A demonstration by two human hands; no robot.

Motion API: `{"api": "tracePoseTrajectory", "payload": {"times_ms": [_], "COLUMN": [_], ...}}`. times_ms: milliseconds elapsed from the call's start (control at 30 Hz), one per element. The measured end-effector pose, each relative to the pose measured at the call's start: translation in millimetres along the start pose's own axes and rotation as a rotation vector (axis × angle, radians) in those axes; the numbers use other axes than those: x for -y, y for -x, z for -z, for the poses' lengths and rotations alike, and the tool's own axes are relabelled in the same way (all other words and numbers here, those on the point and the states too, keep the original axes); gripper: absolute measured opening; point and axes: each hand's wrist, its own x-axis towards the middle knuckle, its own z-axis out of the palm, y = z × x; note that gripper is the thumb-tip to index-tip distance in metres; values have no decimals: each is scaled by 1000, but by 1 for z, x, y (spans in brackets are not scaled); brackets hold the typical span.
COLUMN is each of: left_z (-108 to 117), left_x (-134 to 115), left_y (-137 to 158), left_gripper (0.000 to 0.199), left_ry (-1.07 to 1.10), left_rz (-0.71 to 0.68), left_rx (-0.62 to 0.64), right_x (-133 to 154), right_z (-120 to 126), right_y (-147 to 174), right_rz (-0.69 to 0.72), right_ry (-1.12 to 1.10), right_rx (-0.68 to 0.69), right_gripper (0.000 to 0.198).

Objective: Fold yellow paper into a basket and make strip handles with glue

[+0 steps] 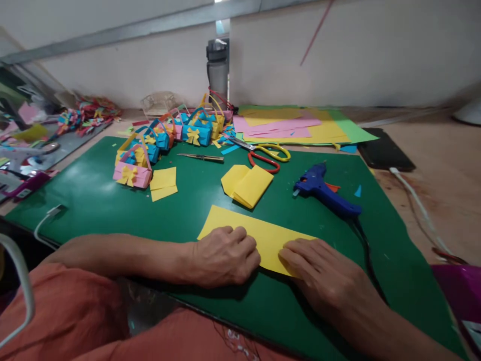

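A long strip of yellow paper (270, 235) lies at a slant on the green mat (203, 188). My left hand (227, 255) is closed at its near edge, fingers curled over the paper. On the right end, my right hand (323, 265) grips the paper with bent fingers, the thumb hidden beneath. Just beyond the strip rests a folded yellow paper piece (248, 185). Farther left are small yellow paper pieces (164, 183) beside a pink paper basket (132, 173) with a yellow bow.
A blue glue gun (326, 190) with its cord lies right. Scissors (268, 155), a craft knife (201, 157), several paper baskets (197, 134) and coloured sheets (300, 125) sit behind. A phone (385, 149) and grey bottle (217, 72) stand at the edges.
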Motion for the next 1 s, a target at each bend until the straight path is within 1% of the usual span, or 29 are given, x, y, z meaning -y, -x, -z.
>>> {"api": "tracePoseTrajectory", "payload": {"times_ms": [133,233,333,400,467,533,667,733,800,900,1000], "left_z": [-2,-7,-9,-6,-1,4,13,17,19,21,21], "left_x": [7,17,28,35,42,48,59,63,64,64,62], "left_y": [11,21,27,27,26,24,23,24,25,28,30], "left_gripper": [12,18,24,25,22,19,22,23,24,19,13], "left_ry": [52,152,366,534,666,737,796,821,831,806,760], "left_rz": [27,81,161,194,236,294,439,466,471,470,454], "left_rx": [-8,-49,-41,-20,21,89,253,325,382,428,418], "right_x": [1,-1,-6,-8,-10,-10,-11,-12,-14,-15,-17], "right_z": [0,4,10,13,14,15,14,14,15,17,19], "right_y": [2,5,7,7,7,7,7,7,7,5,3], "right_rz": [-30,-121,-231,-295,-341,-360,-338,-364,-426,-519,-581], "right_ry": [28,13,-91,-180,-243,-252,-159,-147,-192,-256,-295], "right_rx": [82,136,195,223,219,199,206,217,222,228,237], "right_gripper": [31,30,29,27,25,24,29,29,27,21,19]}}
